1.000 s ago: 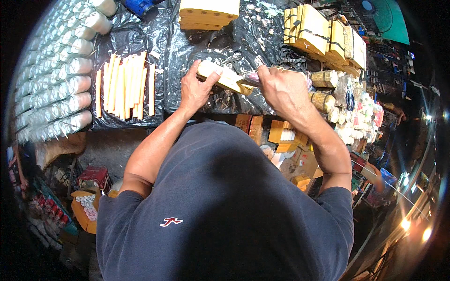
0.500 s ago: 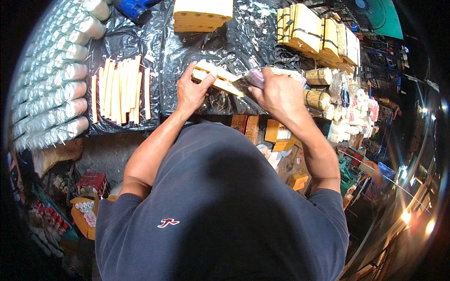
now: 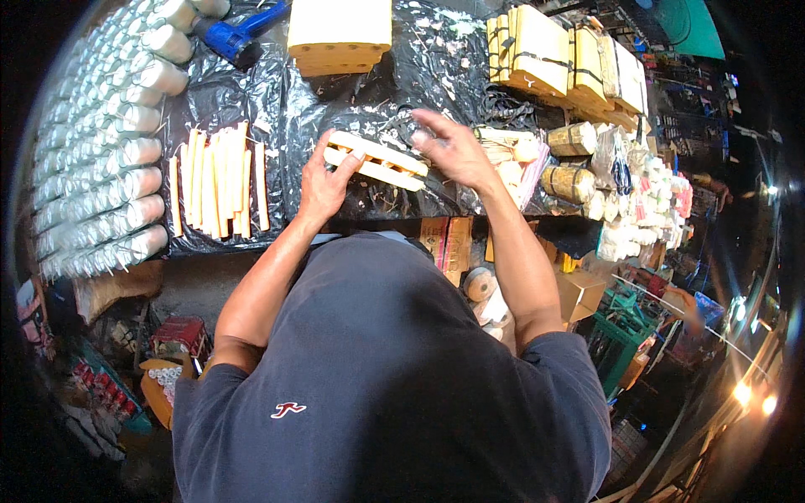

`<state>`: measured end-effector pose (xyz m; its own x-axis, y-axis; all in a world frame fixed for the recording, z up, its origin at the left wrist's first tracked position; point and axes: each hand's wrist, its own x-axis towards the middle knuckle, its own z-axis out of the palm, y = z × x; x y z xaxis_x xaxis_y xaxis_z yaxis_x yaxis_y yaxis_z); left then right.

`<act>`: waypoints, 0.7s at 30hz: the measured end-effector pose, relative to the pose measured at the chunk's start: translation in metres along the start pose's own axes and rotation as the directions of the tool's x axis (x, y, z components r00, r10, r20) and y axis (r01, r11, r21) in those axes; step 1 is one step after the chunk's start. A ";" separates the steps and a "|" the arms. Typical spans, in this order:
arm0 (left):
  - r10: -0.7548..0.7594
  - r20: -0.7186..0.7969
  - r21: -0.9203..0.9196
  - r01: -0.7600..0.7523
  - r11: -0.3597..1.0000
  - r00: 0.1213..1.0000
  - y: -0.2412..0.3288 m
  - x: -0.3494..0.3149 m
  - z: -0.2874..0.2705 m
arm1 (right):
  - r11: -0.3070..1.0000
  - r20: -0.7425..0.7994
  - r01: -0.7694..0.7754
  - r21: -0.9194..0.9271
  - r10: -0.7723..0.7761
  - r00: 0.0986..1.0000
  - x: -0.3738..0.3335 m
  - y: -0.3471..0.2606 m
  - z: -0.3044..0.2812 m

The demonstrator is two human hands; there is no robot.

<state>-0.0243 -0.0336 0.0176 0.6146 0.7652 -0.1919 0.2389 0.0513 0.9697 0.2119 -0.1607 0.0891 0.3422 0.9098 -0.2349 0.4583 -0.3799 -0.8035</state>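
Note:
My left hand (image 3: 325, 180) grips a long pale-yellow block (image 3: 377, 162) that looks like two wooden halves side by side with a slot between them. The thumb lies over its near side, the fingers on its left end. My right hand (image 3: 453, 149) hovers by the block's right end, its fingers apart and slightly blurred, with nothing I can make out in them. Right of that hand lie pale bundles of strands with a pinkish-purple strip (image 3: 534, 178). Several orange tapered sticks (image 3: 220, 180), like candles, lie in a row to the left on black plastic sheeting (image 3: 281, 109).
Rows of white cylinders (image 3: 147, 151) in clear wrapping line the far left. A blue power drill (image 3: 231, 42) lies behind the sticks. A yellow block with holes (image 3: 340, 50) stands at the back. Strapped yellow blocks (image 3: 541, 54) and banded rolls (image 3: 570, 180) stand at right.
My right hand has let go of something purple and drawn slightly left and up, its fingers opening. My left hand and the block have shifted slightly left and down in the picture.

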 end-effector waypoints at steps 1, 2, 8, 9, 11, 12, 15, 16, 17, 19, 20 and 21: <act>0.003 0.012 -0.019 -0.003 1.000 1.000 -0.001 0.000 0.002 | 0.996 0.155 0.066 0.056 -0.074 0.985 0.001 -0.006 0.003; 0.004 0.012 -0.038 -0.004 0.999 1.000 0.000 -0.001 0.002 | 0.997 0.256 0.079 -0.001 -0.076 0.964 0.004 -0.016 0.006; -0.033 0.046 -0.175 0.041 0.984 0.998 -0.015 -0.003 0.002 | 1.000 0.397 0.014 -0.026 -0.002 0.918 0.016 -0.020 -0.004; -0.025 0.021 -0.170 0.028 0.985 0.999 -0.011 -0.005 0.004 | 0.998 0.381 0.062 -0.034 -0.044 0.923 0.018 -0.019 -0.004; -0.003 -0.027 -0.159 -0.001 0.987 1.000 -0.004 -0.010 0.009 | 0.986 0.347 0.158 -0.051 -0.131 0.929 0.022 -0.017 -0.005; -0.016 -0.052 -0.135 0.009 0.991 0.999 0.001 -0.011 0.011 | 0.986 0.307 0.159 -0.059 -0.134 0.942 0.024 -0.016 -0.005; -0.094 -0.038 -0.021 0.093 0.995 0.995 0.007 -0.018 0.012 | 0.985 0.185 0.155 -0.081 -0.138 0.973 0.028 -0.010 -0.003; -0.188 -0.066 -0.134 0.178 0.975 0.980 0.009 -0.022 0.014 | 0.982 0.133 0.172 -0.076 -0.161 0.978 0.031 -0.003 -0.001; -0.280 -0.086 -0.248 0.252 0.936 0.956 0.021 -0.027 0.020 | 0.990 0.105 0.127 -0.065 -0.120 0.987 0.034 -0.002 -0.002; -0.435 -0.032 -0.480 0.367 0.797 0.900 0.035 -0.038 0.025 | 0.998 0.052 0.036 -0.042 -0.034 0.998 0.038 0.000 -0.007; -0.486 0.038 -0.585 0.414 0.697 0.873 0.041 -0.043 0.025 | 0.998 0.024 0.043 -0.042 -0.042 0.999 0.041 0.009 -0.010; -0.525 0.117 -0.674 0.455 0.581 0.843 0.043 -0.044 0.026 | 0.999 0.021 0.017 -0.028 -0.016 1.000 0.047 0.016 -0.015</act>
<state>-0.0221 -0.0817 0.0642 0.4806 0.5432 -0.6884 -0.0881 0.8110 0.5784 0.2472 -0.1266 0.0736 0.3173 0.9191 -0.2335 0.4867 -0.3692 -0.7917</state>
